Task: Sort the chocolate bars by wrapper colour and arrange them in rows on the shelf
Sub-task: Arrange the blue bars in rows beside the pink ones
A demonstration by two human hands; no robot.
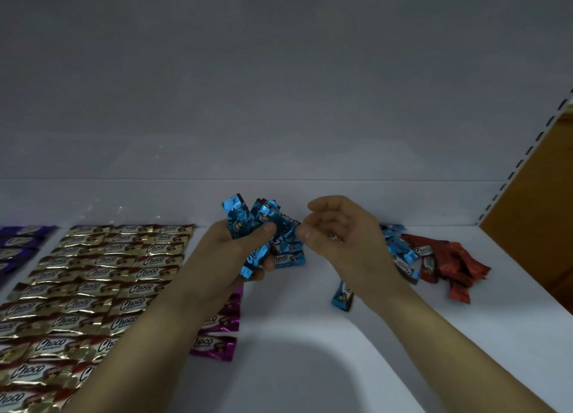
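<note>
My left hand [238, 251] grips a bunch of blue-wrapped chocolate bars [263, 226] above the white shelf [310, 319]. My right hand [338, 235] hovers just right of the bunch, fingers loosely curled, thumb tip close to a blue wrapper; whether it touches is unclear. Gold bars [93, 276] lie in neat rows at the left. Purple bars [18, 245] sit at the far left. Magenta bars [217, 344] lie partly under my left forearm. Loose blue bars [400, 254] and a red pile [449, 263] lie to the right.
One blue bar [341, 298] lies alone under my right wrist. The shelf's back wall [279, 102] rises behind. A slotted upright [527, 152] and a brown panel [533, 214] bound the right side. Bare white shelf surface shows in the front middle.
</note>
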